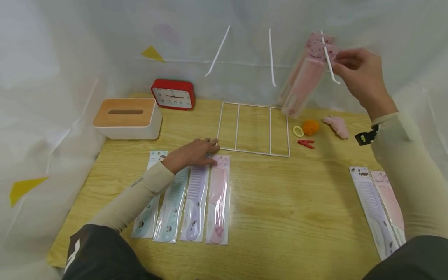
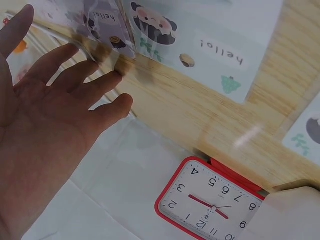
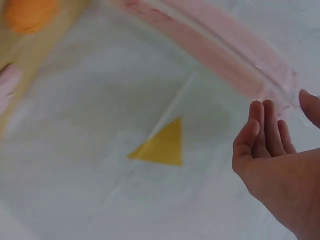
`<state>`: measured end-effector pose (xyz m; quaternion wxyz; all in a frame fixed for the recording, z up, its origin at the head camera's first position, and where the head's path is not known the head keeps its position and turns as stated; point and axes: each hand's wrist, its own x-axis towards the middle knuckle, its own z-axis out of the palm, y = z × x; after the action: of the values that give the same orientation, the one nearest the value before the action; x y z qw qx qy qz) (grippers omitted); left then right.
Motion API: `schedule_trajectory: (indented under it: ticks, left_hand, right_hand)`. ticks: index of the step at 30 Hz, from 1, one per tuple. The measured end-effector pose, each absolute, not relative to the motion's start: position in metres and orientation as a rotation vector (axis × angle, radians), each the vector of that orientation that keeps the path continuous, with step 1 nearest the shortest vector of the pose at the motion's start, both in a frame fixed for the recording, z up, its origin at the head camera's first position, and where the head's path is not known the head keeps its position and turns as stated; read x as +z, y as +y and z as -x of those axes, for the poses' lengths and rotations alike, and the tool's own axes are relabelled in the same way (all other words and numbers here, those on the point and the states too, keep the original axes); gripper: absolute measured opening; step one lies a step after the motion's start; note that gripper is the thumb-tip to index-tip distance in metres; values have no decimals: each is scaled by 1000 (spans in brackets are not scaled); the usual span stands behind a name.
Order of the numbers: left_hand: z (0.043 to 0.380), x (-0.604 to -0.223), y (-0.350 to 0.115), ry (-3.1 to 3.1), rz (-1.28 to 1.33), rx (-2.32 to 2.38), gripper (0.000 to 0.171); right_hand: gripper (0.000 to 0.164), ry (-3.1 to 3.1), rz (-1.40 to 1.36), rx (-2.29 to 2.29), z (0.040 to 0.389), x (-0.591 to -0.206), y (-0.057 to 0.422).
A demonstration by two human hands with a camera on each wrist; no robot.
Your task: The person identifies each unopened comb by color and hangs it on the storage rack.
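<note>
In the head view, my right hand [image 1: 365,76] pinches the card top of a packaged pink comb [image 1: 306,79], which hangs slanted on the right white hook [image 1: 329,64]. Another pink package [image 1: 297,74] hangs just behind it. The right wrist view shows thumb and fingers at the end of a blurred pink package [image 3: 220,47]. My left hand [image 1: 194,153] lies with fingers extended over the top ends of a row of packaged combs. That row has a pink comb [image 1: 218,202], a purple comb [image 1: 194,206] and teal combs [image 1: 171,214] in clear sleeves.
A white wire rack [image 1: 253,151] lies behind the row. At the back left stand a tissue box [image 1: 129,130] and a red clock [image 1: 174,94]. An orange fuzzy ball [image 1: 310,127], a yellow ring [image 1: 298,131] and a red clip [image 1: 306,144] lie right. More packaged combs [image 1: 374,206] lie front right.
</note>
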<state>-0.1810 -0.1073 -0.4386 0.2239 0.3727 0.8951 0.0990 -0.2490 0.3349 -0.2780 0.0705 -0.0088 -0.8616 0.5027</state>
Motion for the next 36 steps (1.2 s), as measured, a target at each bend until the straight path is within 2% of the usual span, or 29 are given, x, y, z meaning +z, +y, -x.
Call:
schedule_trajectory:
  ticks: [3, 6, 10, 12, 15, 20, 24, 31, 36]
  left_hand:
    - [181, -438, -105, 2461, -1045, 274, 66]
    - [183, -439, -103, 2460, -1050, 276, 66]
    - [184, -442, -102, 2460, -1047, 263, 67]
    - [185, -442, -102, 2464, -1046, 249, 68]
    - [185, -442, -102, 2467, -1042, 229, 68]
    - [186, -443, -103, 2464, -1018, 240, 69]
    - [188, -446, -104, 2467, -1014, 233, 69]
    - [188, -448, -106, 2474, -1023, 233, 68]
    - [188, -448, -107, 2482, -1023, 243, 67]
  right_hand:
    - [47, -2812, -34, 1328, 230, -298, 361]
    - [56, -3093, -227, 1087, 210, -326, 392]
    - [84, -3466, -521, 886, 180, -370, 431]
    - [99, -3624, -572, 727, 165, -389, 449]
    - [104, -3698, -578, 481, 145, -411, 471]
    - [101, -3674, -453, 392, 126, -427, 495]
    - [91, -3680, -402, 390, 122, -432, 501]
    - [62, -3613, -513, 291, 127, -436, 500]
    - [37, -3580, -460, 568, 137, -431, 494]
